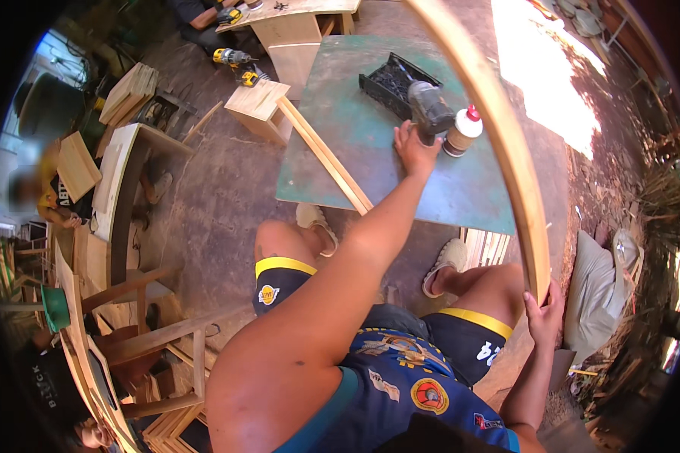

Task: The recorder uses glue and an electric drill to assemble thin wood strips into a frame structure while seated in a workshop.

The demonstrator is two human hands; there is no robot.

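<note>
Fingers of left hand (414, 148) spread loosely, tips touching the grey power tool (429, 112) on the green tabletop (355, 136). Left of it: wooden strip (323, 155) lying diagonal across the table edge. Behind the tool: black tray (389, 81). Just right: glue bottle (462, 130), upright. Right hand (544, 315) wrapped round the lower end of a long wooden slat (506, 143), which crosses in front of the table's right side.

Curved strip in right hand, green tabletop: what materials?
Curved strip: pale bare wood, likely bent or laminated; grain lines show, no coating visible. Green tabletop: flat board, probably painted wood or ply; matte green paint looks worn and scuffed.
</note>
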